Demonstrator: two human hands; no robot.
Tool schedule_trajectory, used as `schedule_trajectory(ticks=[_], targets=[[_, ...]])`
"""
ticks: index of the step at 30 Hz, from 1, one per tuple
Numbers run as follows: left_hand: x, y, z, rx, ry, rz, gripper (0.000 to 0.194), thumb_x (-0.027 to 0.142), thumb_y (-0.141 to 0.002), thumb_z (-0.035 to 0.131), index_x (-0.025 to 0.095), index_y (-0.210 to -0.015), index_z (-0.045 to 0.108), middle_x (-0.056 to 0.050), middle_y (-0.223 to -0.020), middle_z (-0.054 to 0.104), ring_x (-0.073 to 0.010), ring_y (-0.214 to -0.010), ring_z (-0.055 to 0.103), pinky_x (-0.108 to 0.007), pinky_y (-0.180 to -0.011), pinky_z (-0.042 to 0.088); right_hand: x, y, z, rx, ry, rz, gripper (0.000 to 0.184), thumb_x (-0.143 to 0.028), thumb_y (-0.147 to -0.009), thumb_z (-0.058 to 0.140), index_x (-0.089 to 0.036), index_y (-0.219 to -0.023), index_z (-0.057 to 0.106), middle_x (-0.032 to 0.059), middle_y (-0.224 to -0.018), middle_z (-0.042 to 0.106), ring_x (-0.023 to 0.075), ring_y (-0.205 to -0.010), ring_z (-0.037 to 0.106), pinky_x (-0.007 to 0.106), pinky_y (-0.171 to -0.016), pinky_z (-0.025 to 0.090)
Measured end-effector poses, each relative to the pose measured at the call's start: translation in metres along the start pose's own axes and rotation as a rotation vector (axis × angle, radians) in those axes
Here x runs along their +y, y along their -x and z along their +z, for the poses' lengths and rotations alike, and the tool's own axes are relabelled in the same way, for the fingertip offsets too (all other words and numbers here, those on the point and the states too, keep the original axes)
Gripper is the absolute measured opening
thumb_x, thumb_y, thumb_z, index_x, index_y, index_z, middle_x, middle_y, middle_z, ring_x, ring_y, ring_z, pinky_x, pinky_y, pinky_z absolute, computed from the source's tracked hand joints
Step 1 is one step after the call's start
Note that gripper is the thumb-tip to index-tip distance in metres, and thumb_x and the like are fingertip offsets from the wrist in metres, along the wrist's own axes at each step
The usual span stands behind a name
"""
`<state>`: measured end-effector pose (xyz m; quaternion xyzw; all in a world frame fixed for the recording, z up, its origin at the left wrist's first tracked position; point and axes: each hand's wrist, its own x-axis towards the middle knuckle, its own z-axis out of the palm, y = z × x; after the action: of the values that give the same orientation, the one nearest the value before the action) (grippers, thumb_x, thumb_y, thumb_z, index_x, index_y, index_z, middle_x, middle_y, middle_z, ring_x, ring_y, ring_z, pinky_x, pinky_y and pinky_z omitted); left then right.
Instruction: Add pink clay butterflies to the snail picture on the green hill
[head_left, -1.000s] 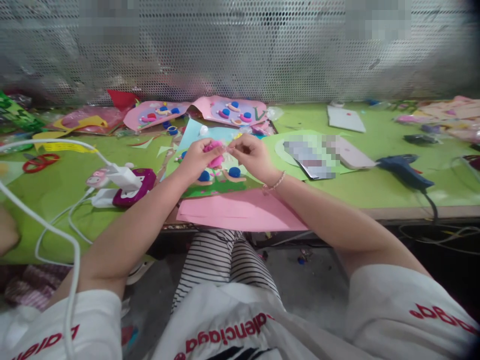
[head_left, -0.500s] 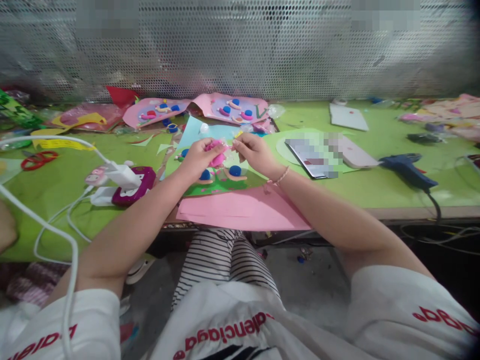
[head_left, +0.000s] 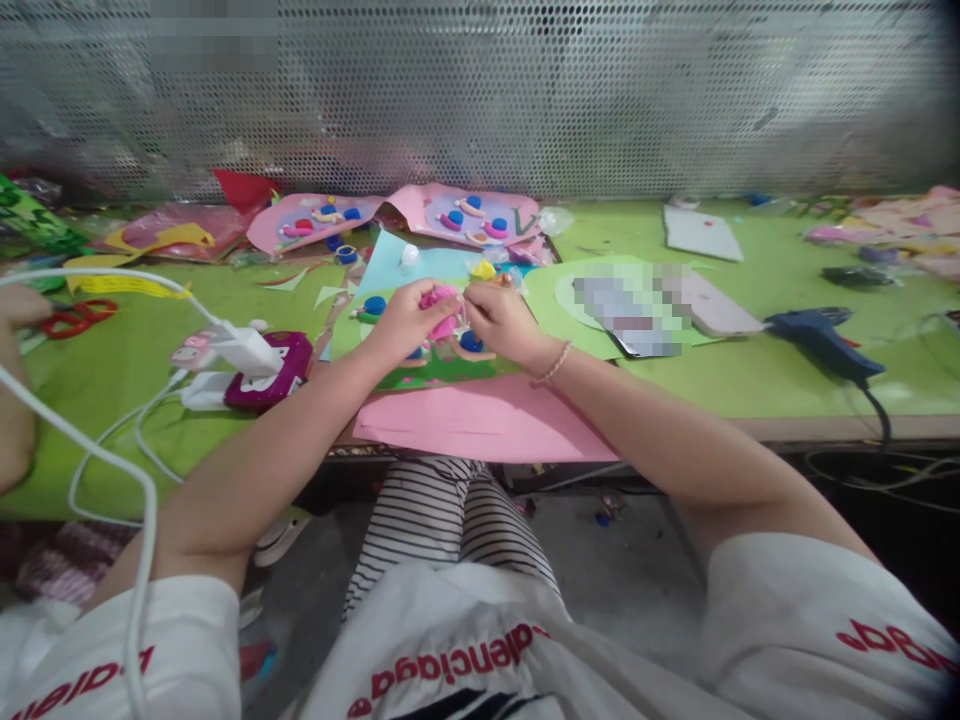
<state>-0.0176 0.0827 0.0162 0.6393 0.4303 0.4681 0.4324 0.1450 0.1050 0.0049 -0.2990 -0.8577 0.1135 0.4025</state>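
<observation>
My left hand (head_left: 405, 318) is closed around a lump of pink modelling clay (head_left: 442, 300), which seems to be partly in clear wrapping. Close against it, my right hand (head_left: 504, 320) has its fingers pinched at the lump's right side; what they grip is hidden or too small to name. Both hands hover over a green craft picture (head_left: 442, 375) with blue-shelled clay snails, one of them (head_left: 373, 309) beside my left hand. Pink paper (head_left: 487, 420) lies under the picture at the table's front edge. Beyond my right hand sits a yellow piece (head_left: 484, 270).
On the left are a purple power socket (head_left: 277, 375) with white plugs and cables, and red scissors (head_left: 79, 318) near another person's hand (head_left: 22, 305). On the right lie phones (head_left: 709, 305) and a blue glue gun (head_left: 821, 335). Finished-looking pink craft panels (head_left: 465, 215) rest behind.
My right hand has turned and lowered slightly, its fingers now closer to the pink clay. Another person's hand has come in beside the scissors at the left.
</observation>
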Motion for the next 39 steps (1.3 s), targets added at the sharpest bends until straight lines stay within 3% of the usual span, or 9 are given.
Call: schedule_trajectory(ticks=[5, 9, 14, 23, 30, 39], targets=[[0.0, -0.006, -0.002, 0.117, 0.095, -0.003, 0.021, 0.03, -0.081, 0.067, 0.016, -0.073, 0.055, 0.003, -0.061, 0.059, -0.0053, -0.047, 0.053, -0.014, -0.045, 0.045, 0.001, -0.004, -0.01, 0.065, -0.161, 0.247, 0.033, -0.028, -0.093, 0.043, -0.018, -0.062, 0.043, -0.0045, -0.048, 0.043, 0.0077, -0.048, 0.043, 0.023, -0.057, 0.036], [0.0, -0.012, -0.007, 0.224, 0.181, -0.026, 0.016, 0.024, -0.086, 0.061, 0.016, -0.075, 0.053, 0.003, -0.066, 0.061, -0.0041, -0.049, 0.053, -0.013, -0.047, 0.049, 0.011, -0.009, -0.019, 0.177, -0.384, 0.396, 0.037, -0.046, -0.089, 0.049, -0.017, -0.066, 0.048, -0.0061, -0.048, 0.044, 0.0042, -0.04, 0.043, 0.019, -0.044, 0.035], [-0.003, -0.014, -0.007, 0.248, 0.218, -0.058, 0.016, 0.022, -0.085, 0.062, 0.016, -0.074, 0.053, 0.003, -0.066, 0.06, -0.0053, -0.049, 0.053, -0.015, -0.046, 0.05, 0.018, -0.012, -0.019, 0.166, -0.516, 0.479, 0.031, -0.041, -0.085, 0.058, -0.012, -0.074, 0.056, -0.0037, -0.061, 0.052, 0.0008, -0.04, 0.046, 0.016, -0.04, 0.036], [-0.01, -0.009, 0.002, 0.099, 0.248, -0.056, 0.021, 0.034, -0.083, 0.064, 0.017, -0.075, 0.055, 0.004, -0.063, 0.054, -0.0067, -0.051, 0.053, -0.016, -0.046, 0.051, 0.004, -0.006, -0.011, 0.1, -0.45, 0.361, 0.009, -0.02, -0.082, 0.062, -0.012, -0.078, 0.06, -0.0041, -0.063, 0.056, 0.0006, -0.043, 0.048, 0.015, -0.046, 0.041], [-0.006, -0.01, 0.003, 0.042, 0.327, -0.078, 0.011, 0.018, -0.078, 0.055, 0.017, -0.07, 0.048, 0.004, -0.065, 0.052, -0.0075, -0.054, 0.055, -0.016, -0.046, 0.05, 0.006, -0.005, -0.011, 0.118, -0.428, 0.295, 0.008, -0.019, -0.08, 0.063, -0.013, -0.08, 0.067, 0.0, -0.077, 0.057, 0.0001, -0.046, 0.05, 0.015, -0.047, 0.044], [-0.01, -0.007, 0.001, -0.026, 0.275, -0.063, 0.005, 0.015, -0.078, 0.059, 0.016, -0.076, 0.054, 0.003, -0.063, 0.058, -0.0069, -0.051, 0.058, -0.016, -0.048, 0.049, 0.01, -0.002, -0.012, 0.066, -0.452, 0.208, 0.01, -0.023, -0.077, 0.067, -0.015, -0.082, 0.071, 0.0003, -0.078, 0.055, 0.0016, -0.051, 0.051, 0.017, -0.051, 0.047]])
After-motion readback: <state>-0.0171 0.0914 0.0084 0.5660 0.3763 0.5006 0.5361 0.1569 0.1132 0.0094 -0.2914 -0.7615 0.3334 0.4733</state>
